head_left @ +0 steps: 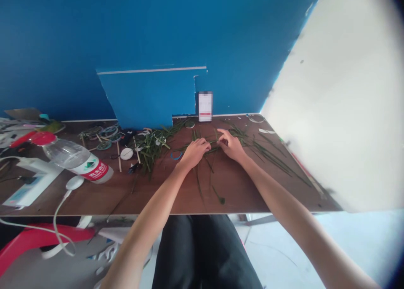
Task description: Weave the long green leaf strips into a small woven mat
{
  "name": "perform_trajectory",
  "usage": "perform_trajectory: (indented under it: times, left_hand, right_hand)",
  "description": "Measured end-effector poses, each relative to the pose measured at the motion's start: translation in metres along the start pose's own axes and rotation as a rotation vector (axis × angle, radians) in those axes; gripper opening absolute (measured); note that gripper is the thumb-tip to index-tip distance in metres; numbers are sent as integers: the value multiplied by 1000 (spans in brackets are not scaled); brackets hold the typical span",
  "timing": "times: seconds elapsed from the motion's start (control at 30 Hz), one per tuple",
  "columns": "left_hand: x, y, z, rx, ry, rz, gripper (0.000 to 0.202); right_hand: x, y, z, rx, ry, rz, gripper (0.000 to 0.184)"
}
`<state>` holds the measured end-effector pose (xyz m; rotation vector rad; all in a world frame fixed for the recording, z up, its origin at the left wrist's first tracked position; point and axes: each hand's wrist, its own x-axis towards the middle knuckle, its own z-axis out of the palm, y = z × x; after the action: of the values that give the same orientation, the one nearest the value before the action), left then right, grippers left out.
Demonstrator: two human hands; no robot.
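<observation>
Long, narrow green leaf strips (198,177) cross one another on the brown table between my two hands. My left hand (197,151) is closed with its fingers curled down on the strips; the exact grip is hidden beneath them. Close by on the right, my right hand (231,145) holds its index finger stretched out while the thumb and other fingers pinch a strip at the crossing. A short strip with a small square woven knot (222,201) lies nearer the front edge. More loose strips (271,156) spread out to the right of my right hand.
A pile of green strips (151,152) lies left of my hands, beside a blue ring (176,155). Farther left are a tilted water bottle (77,158), a white power strip (36,183) and a cable. A phone (205,107) leans against the blue wall.
</observation>
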<state>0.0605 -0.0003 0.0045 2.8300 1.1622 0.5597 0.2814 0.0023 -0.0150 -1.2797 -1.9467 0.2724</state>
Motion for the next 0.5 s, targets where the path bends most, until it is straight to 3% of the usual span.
perform_trajectory:
  times: [0.2,0.5]
  left_hand:
    - [2,13,-1,10,-44,56,19]
    - [2,19,2,29,-81,47,15]
  right_hand:
    - [2,4,-1,-112,33,-52,31]
    - [3,3,2,-13,132,-9,19]
